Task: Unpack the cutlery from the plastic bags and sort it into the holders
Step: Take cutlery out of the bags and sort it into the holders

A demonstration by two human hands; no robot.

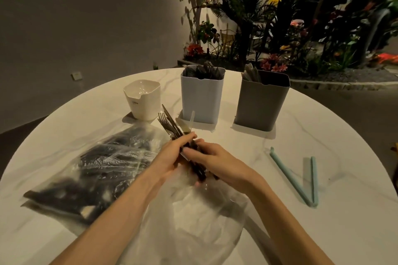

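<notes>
Two hands, left hand (172, 158) and right hand (212, 162), clasp a fanned bundle of dark plastic forks and knives (175, 126) above the crumpled clear plastic bag (193, 211), probably for sorting into the pale blue rectangular holder (201, 101).

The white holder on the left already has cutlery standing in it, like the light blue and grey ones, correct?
Not quite. In the head view the white holder is empty; only its bare inside shows. The light blue holder and the grey holder do have cutlery standing in them.
</notes>
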